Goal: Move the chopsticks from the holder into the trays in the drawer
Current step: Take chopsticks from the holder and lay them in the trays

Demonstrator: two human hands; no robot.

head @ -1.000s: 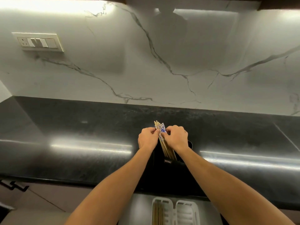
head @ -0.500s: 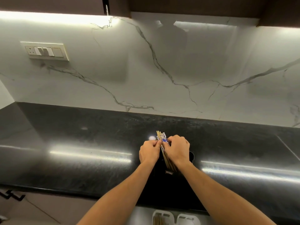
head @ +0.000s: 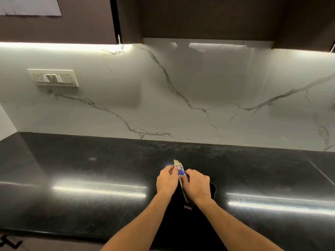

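A bundle of wooden chopsticks (head: 178,168) with blue-and-white patterned tops stands in a black holder (head: 192,220) on the dark countertop. My left hand (head: 166,182) grips the bundle from the left. From the right, my right hand (head: 198,187) closes on the same bundle. The sticks' lower parts are hidden by my hands and the holder. The drawer and its trays are out of view.
The black stone countertop (head: 90,178) stretches left and right, backed by a white marble wall (head: 199,96). A switch plate (head: 53,78) sits on the wall at left. Dark cabinets (head: 208,17) hang above. A drawer handle (head: 10,243) shows at bottom left.
The camera has tilted upward, so the white trays in the drawer have dropped out of view and the upper cabinets now show. Both hands keep their hold on the chopsticks.
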